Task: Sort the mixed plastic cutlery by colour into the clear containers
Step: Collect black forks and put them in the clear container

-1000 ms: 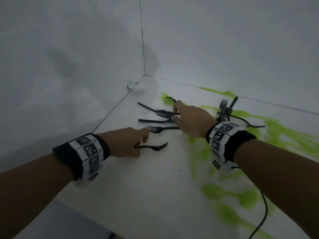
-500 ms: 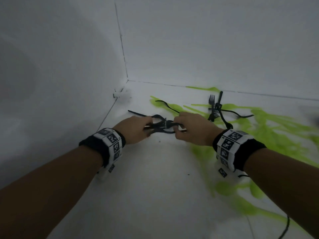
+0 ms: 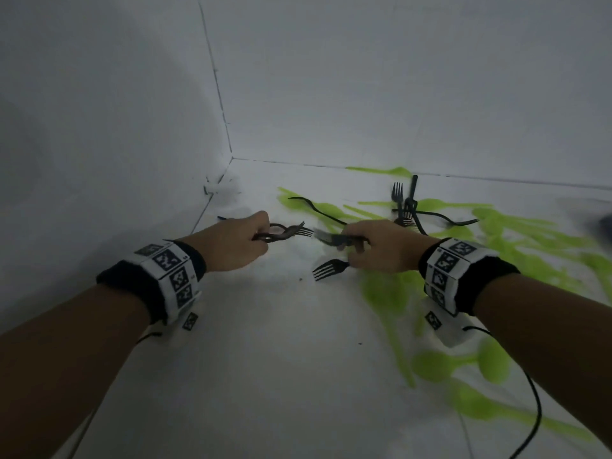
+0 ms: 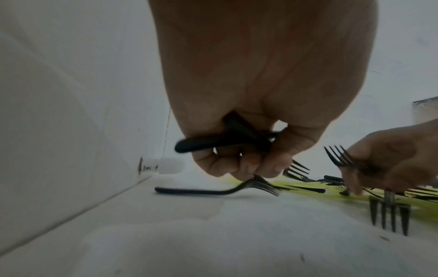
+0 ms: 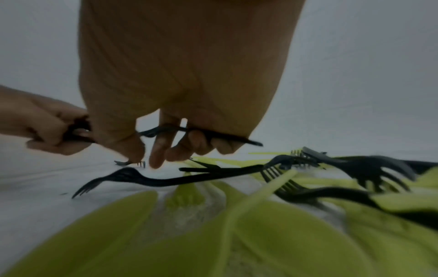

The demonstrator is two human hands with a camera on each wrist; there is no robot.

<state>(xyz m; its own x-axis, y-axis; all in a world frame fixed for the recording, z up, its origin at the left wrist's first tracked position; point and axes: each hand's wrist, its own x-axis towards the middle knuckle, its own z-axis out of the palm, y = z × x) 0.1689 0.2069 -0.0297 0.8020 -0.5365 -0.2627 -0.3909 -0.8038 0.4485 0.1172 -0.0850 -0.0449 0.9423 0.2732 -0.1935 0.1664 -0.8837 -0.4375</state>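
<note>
From the head camera, the left hand (image 3: 231, 243) grips a small bundle of black forks (image 3: 281, 231), prongs pointing right, just above the white desk (image 3: 265, 359). The right hand (image 3: 381, 248) curls round another black fork (image 3: 331, 239), prongs pointing left toward the bundle, and one more lone fork (image 3: 326, 269) lies on the desk just below its fingers. Further back a cluster of black forks (image 3: 405, 203) sits tangled among the green cutlery (image 3: 496, 246) that spreads over the right side. No clear container can be made out here. In the left wrist view, the fingers (image 4: 237, 165) wrap the black handles (image 4: 213, 144), and a loose fork (image 4: 213, 190) rests on the desk below them, near the wall. In the right wrist view, the right hand's fingers (image 5: 196, 144) pinch a thin black fork handle (image 5: 227, 137) while more black forks (image 5: 166, 180) and blurred green pieces (image 5: 213, 234) lie underneath. The step in hand seems to be gathering the black forks out of the mix, with much still unsorted. The next move probably calls for picking up the nearby loose forks, or carrying the gathered bundles to a container out of view, keeping the thin handles from slipping.
</note>
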